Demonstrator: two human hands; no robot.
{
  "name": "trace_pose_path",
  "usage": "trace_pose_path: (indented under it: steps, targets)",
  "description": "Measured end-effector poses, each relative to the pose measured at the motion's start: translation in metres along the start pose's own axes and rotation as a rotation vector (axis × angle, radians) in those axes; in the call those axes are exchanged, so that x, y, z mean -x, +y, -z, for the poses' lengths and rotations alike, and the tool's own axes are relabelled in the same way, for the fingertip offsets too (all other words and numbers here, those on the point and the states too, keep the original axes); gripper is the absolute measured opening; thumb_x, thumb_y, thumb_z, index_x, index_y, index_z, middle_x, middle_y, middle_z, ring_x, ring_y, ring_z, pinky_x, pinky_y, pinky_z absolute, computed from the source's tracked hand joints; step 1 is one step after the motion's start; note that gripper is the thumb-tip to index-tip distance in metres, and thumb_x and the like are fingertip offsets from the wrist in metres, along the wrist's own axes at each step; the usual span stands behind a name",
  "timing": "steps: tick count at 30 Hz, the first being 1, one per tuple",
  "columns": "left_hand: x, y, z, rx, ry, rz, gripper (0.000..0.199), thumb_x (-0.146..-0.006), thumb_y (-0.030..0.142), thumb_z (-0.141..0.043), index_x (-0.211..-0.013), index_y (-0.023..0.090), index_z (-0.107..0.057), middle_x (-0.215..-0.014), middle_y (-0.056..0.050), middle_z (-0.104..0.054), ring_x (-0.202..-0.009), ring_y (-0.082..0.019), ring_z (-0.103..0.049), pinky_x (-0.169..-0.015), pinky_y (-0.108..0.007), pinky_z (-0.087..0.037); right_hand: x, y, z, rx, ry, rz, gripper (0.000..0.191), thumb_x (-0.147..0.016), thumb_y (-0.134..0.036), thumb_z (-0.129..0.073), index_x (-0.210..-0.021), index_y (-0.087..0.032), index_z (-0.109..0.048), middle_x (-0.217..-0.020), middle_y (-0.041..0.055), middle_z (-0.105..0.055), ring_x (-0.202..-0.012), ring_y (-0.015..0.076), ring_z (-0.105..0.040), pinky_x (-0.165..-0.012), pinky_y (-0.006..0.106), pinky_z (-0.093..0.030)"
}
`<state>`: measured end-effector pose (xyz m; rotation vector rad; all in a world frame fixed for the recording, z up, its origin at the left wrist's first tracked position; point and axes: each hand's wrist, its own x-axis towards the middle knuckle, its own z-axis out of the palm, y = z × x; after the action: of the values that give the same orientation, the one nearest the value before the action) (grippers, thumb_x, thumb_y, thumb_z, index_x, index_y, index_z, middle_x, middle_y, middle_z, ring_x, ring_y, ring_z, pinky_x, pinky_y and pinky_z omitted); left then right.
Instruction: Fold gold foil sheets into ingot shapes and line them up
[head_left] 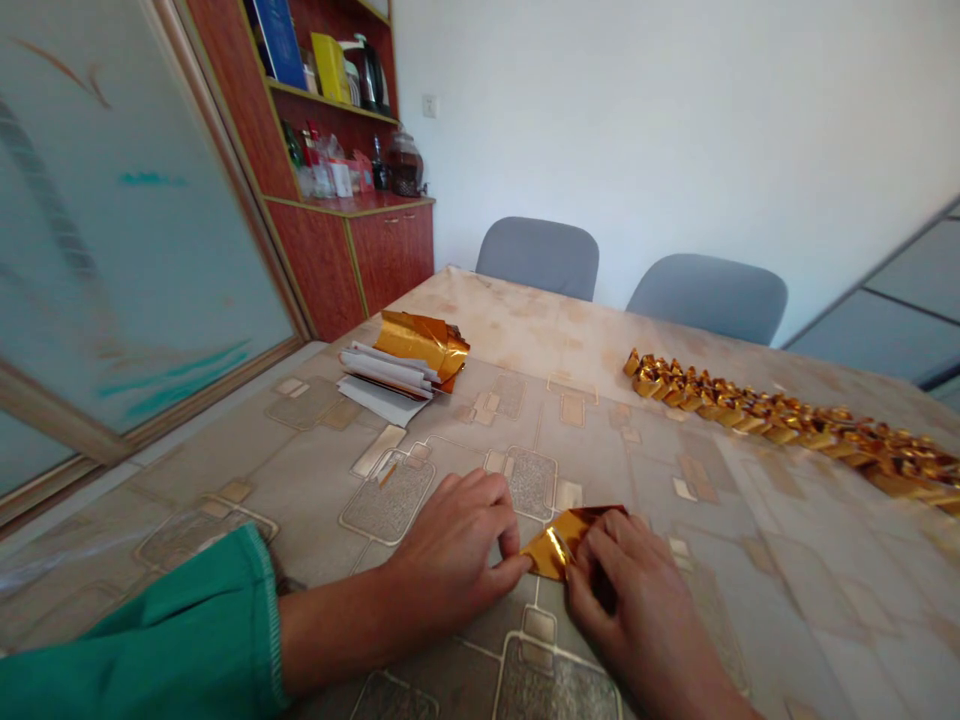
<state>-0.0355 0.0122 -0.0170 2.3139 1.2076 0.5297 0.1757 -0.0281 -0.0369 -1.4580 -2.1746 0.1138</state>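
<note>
A small sheet of shiny gold foil paper (553, 550), partly folded, lies on the patterned tablecloth between my two hands. My left hand (466, 540) pinches its left corner between thumb and forefinger. On its right side, my right hand (630, 580) grips the paper with curled fingers, which hide part of it. Farther off to the left is a loose stack of gold and white paper sheets (420, 345), some of them curled. At the right, folded gold pieces (757, 410) stand in long rows.
Two grey chairs (536, 255) stand at the table's far side, by the white wall. A red-brown cabinet (390, 250) with bottles and a kettle is at the back left. A frosted glass sliding door (127, 220) runs along the left.
</note>
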Motion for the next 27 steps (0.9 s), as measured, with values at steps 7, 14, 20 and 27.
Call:
trace_pose_path:
  steps: [7,14,20,27]
  targets:
    - [-0.002,0.0,0.001,-0.008,-0.039,-0.012,0.009,-0.078,0.019,-0.068,-0.07,0.018,-0.063,-0.087,0.0,-0.06,-0.09,-0.02,-0.053,-0.077,-0.034,-0.032,0.002,0.001,-0.001,0.06,0.006,-0.009,0.019,-0.082,-0.018,-0.058,-0.067,-0.023,-0.047,-0.073,0.0026,-0.053,-0.071,0.0234,-0.051,-0.064,0.034,-0.036]
    - [-0.005,-0.001,0.005,-0.018,-0.05,-0.088,0.009,-0.083,0.019,-0.068,-0.089,0.02,-0.061,-0.095,0.0,-0.061,-0.094,-0.021,-0.052,-0.078,-0.034,-0.036,0.002,0.0,0.0,0.02,-0.009,-0.056,0.018,-0.083,-0.019,-0.057,-0.069,-0.023,-0.047,-0.074,0.0023,-0.054,-0.071,0.0228,-0.052,-0.063,0.033,-0.033]
    - [-0.008,-0.004,-0.001,-0.148,-0.029,-0.412,0.022,-0.094,0.02,-0.06,-0.112,0.032,-0.064,-0.118,-0.001,-0.06,-0.105,-0.021,-0.052,-0.087,-0.034,-0.039,0.003,0.003,0.0,-0.009,0.003,-0.046,0.015,-0.085,-0.021,-0.058,-0.075,-0.023,-0.047,-0.073,0.0017,-0.054,-0.07,0.0225,-0.052,-0.062,0.032,-0.033]
    - [-0.011,-0.007,0.0,-0.233,-0.02,-0.613,0.01,-0.093,0.031,-0.063,-0.097,0.026,-0.07,-0.112,0.0,-0.066,-0.101,-0.018,-0.054,-0.088,-0.034,-0.037,0.009,0.006,0.007,-0.027,-0.045,-0.054,0.018,-0.089,-0.023,-0.062,-0.075,-0.023,-0.05,-0.078,0.0023,-0.057,-0.073,0.0231,-0.054,-0.064,0.032,-0.036]
